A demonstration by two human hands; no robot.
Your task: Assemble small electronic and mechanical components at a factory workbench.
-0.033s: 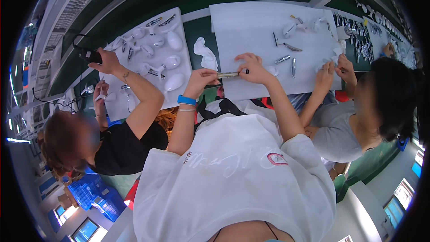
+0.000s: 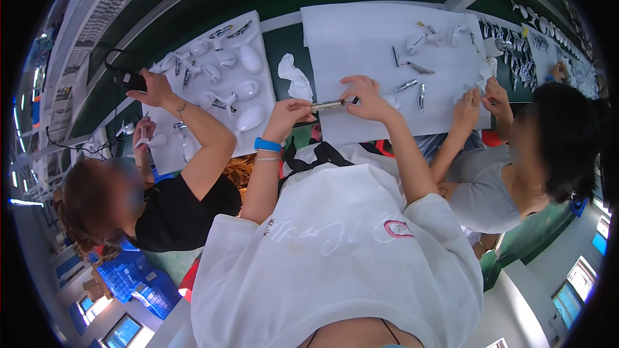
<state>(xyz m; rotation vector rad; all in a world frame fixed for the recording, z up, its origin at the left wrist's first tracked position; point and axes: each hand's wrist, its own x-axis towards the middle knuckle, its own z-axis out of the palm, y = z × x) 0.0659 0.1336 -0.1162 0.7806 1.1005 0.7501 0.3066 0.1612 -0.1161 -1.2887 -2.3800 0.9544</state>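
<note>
Between my two hands, just over the near edge of the white sheet, is a slim shiny metal piece [image 2: 329, 106], lying nearly level. The fingertips of my left hand [image 2: 293, 113] pinch its left end; a blue band is on that wrist. My right hand [image 2: 366, 98] grips the other end, with some fingers raised and a small dark part at the fingertips. What exactly the piece is cannot be made out. Beyond my right hand, small chrome metal pieces [image 2: 422, 98] lie on the white sheet [image 2: 354, 45].
A crumpled white cloth [image 2: 294, 77] lies beyond my left hand. To the left, a person holds a black device [image 2: 131, 81] beside a padded board [image 2: 263, 58] of glossy white parts. Another person's hands [image 2: 469, 108] work at the right, near rows of hanging metal parts [image 2: 516, 51].
The metal piece has turned slightly, its right end now a little higher, and its surface looks different. My right hand has shifted slightly; the left person's lower hand has moved a little.
</note>
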